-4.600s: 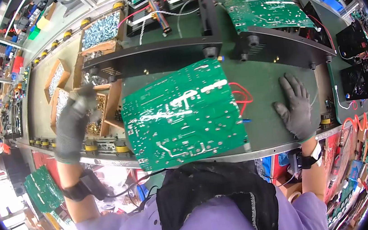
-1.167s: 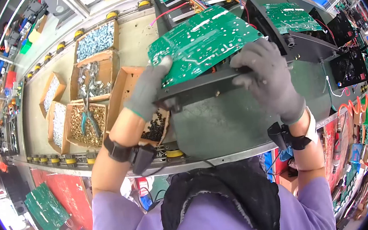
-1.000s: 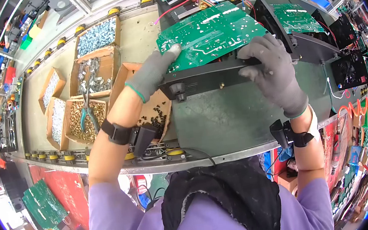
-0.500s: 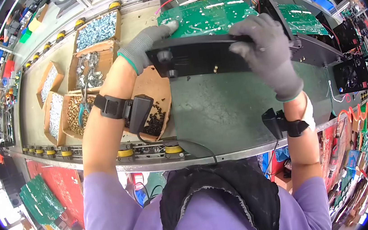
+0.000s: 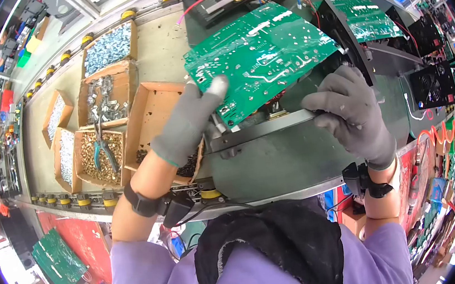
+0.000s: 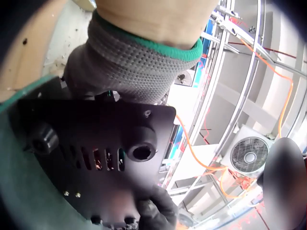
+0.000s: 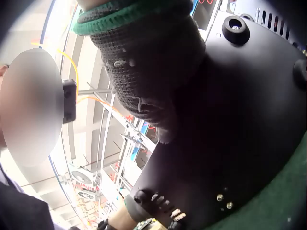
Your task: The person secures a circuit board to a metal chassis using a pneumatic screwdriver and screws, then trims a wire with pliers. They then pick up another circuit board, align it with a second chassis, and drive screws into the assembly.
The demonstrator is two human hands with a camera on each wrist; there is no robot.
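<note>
Both hands wear grey gloves and hold a black metal chassis [image 5: 263, 131] over the green mat. A large green circuit board [image 5: 262, 54] lies slanted on top of it. My left hand [image 5: 188, 118] grips the chassis's left end, its thumb on the board's near left corner. At the right end of the front edge, my right hand [image 5: 350, 111] pinches the metal between thumb and fingers. The left wrist view shows the chassis's black panel [image 6: 96, 177] with rubber feet and vent slots. In the right wrist view, the glove [image 7: 144, 72] lies along the panel's edge.
At the left stand cardboard boxes of brass parts [image 5: 97, 159], silvery parts [image 5: 107, 49] and metal clips; pliers [image 5: 104, 150] lie across two of them. A second chassis with a board [image 5: 365, 17] stands at the right. Black fan units [image 5: 431, 85] sit beyond it.
Earlier, my left hand was over the boxes and my right hand rested on the mat. Since then both have taken hold of the chassis; in the last half second it tipped, bringing the board's top into view.
</note>
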